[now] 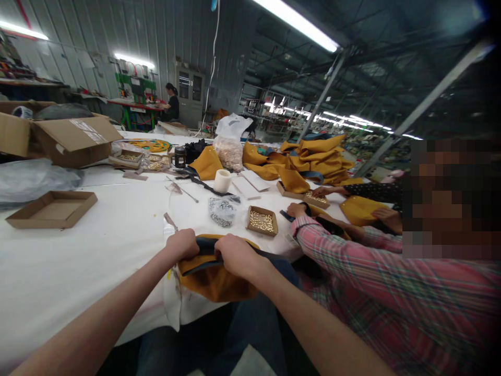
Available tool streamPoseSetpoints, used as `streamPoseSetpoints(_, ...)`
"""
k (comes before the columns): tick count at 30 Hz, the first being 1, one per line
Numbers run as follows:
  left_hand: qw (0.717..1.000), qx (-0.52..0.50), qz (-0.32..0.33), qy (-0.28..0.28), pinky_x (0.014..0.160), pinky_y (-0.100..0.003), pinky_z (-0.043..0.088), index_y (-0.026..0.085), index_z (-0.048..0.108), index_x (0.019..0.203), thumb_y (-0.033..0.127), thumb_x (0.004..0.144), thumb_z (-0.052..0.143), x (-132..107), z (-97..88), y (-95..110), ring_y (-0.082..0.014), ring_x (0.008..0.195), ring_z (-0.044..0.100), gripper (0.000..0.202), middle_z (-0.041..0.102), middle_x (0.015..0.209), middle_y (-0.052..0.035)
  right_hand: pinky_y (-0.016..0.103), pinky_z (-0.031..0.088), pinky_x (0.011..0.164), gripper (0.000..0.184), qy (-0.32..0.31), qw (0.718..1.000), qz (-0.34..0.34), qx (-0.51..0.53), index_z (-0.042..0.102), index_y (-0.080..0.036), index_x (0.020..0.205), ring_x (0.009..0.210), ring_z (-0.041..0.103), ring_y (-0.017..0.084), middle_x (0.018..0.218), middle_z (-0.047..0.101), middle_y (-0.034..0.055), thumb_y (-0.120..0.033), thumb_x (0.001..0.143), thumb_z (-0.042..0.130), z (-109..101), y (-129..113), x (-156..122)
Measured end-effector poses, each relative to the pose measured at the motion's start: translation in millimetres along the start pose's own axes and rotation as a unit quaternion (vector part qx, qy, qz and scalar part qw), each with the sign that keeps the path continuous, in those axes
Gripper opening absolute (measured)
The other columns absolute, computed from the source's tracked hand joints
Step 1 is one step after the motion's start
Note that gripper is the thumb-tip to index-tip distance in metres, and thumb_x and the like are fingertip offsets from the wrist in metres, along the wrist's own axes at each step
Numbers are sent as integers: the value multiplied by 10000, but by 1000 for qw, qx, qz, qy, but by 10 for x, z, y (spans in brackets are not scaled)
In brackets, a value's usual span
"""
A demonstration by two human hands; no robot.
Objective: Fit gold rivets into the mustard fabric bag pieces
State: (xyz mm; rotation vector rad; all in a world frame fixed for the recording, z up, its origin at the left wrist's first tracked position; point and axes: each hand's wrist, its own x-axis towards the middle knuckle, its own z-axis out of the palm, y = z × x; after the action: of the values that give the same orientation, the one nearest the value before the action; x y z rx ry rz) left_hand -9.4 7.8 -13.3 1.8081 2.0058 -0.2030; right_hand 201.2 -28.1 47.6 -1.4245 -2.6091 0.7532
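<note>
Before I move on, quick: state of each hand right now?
Left hand: closed, fingers curled over the dark-edged mustard fabric piece.
Right hand: closed, gripping the same piece's edge; fingertips partly hidden.

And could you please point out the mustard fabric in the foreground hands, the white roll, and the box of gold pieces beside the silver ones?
Mustard fabric [219, 283]: head view, on its lower part.
White roll [222, 183]: head view, on its side.
Box of gold pieces [261, 231]: head view, on its near wall.
</note>
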Motion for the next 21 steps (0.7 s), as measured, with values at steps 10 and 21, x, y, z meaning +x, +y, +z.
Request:
streamPoseSetpoints(10,999,15,32,-4,1072,-525,686,155,774,1261,463,1073,821,-53,1,11,-299,1198,794,365,815,1291,-128,274,556,847,336,-51,996,-45,58,910,-167,1042,987,828,237,1052,907,79,11,912,656,227,277,164)
streamPoseSetpoints(21,995,-13,92,19,1044,-509,662,184,772,1262,328,1002,815,-226,-30,-10,-328,1188,804,300,825,1308,-136,242,589,789,324,-28,994,12,101,943,-225,983,887,850,210,957,912,38,-3,854,746,454,357,454)
